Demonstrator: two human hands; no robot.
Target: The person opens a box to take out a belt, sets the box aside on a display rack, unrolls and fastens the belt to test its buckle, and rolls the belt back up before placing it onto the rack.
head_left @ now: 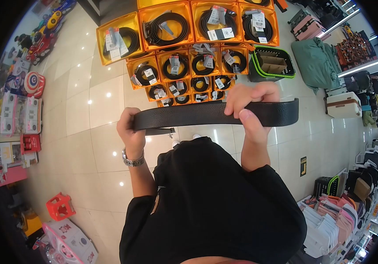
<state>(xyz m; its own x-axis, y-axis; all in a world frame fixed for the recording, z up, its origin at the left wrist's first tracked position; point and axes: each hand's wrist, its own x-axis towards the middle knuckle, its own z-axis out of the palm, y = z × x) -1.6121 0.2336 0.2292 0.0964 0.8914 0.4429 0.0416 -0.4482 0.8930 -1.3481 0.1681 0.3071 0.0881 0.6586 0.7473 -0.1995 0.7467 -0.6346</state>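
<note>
A black leather belt (180,115) is stretched level in front of my body, its grained surface facing me. My left hand (131,132), with a metal watch on the wrist, is closed round the belt's left part, and a short length hangs below near its buckle end. My right hand (253,105) grips the belt farther right, thumb in front and fingers over the top edge. Past that hand the strap runs on and bends at the far right. Beyond the belt, coiled belts (167,28) with paper tags lie in orange boxes (192,22).
A black and green basket (272,61) stands right of the boxes, beside a green covered bundle (314,61). Suitcases (343,104) and hanging goods line the right. Toy shelves are at left, with a red stool (60,207) on the tiled floor (105,154).
</note>
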